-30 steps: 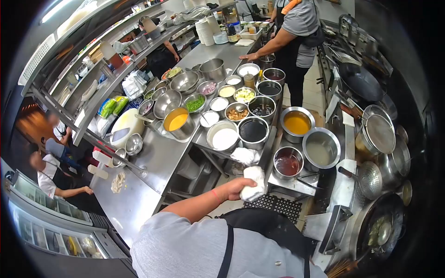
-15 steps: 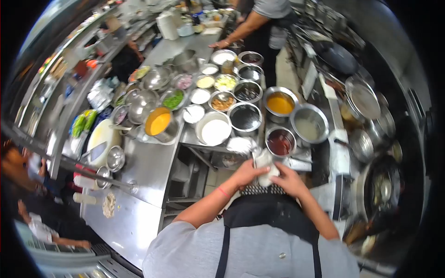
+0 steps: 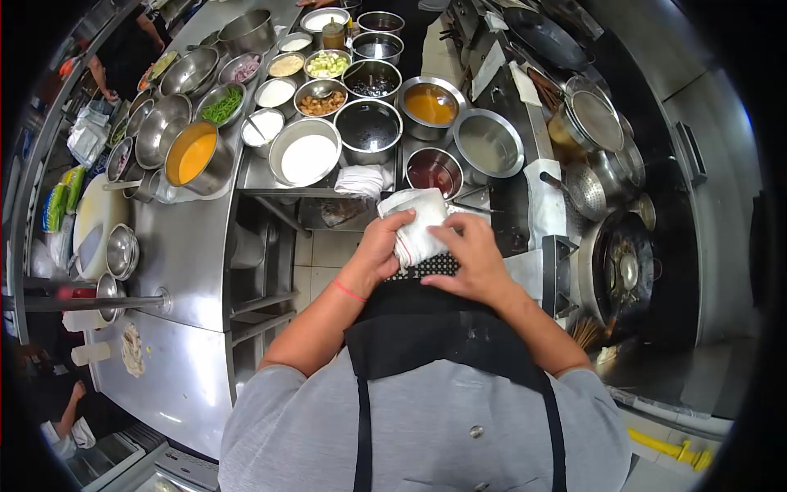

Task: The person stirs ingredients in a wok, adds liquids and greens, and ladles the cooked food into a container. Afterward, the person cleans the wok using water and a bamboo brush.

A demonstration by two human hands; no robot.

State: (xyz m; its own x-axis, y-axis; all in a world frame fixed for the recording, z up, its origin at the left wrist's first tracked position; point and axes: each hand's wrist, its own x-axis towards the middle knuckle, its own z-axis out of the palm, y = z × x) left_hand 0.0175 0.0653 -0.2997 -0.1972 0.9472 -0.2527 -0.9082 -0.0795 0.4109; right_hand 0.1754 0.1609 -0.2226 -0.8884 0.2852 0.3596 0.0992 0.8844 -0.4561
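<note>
A folded white cloth [image 3: 422, 230] is in front of my body, above the black apron. My left hand [image 3: 384, 244] grips its left side, thumb on top. My right hand [image 3: 471, 256] is at the cloth's right side, fingers spread, with the fingertips at its edge; whether they press on it is hard to tell. Just beyond the cloth stands a pot of dark red liquid [image 3: 434, 170]. Another white cloth [image 3: 363, 180] lies at the counter edge, below a pot of white contents [image 3: 306, 157].
Pots of orange liquid [image 3: 429, 105] and cloudy liquid [image 3: 489, 143] stand ahead. A large wok [image 3: 623, 266] with a ladle is at the right. The steel counter [image 3: 184, 262] extends left, with a post [image 3: 98, 303] across it. Co-workers' arms show at the left.
My right hand has come into view and moved to the cloth, which now looks more spread out. The view has turned toward the right and downward.
</note>
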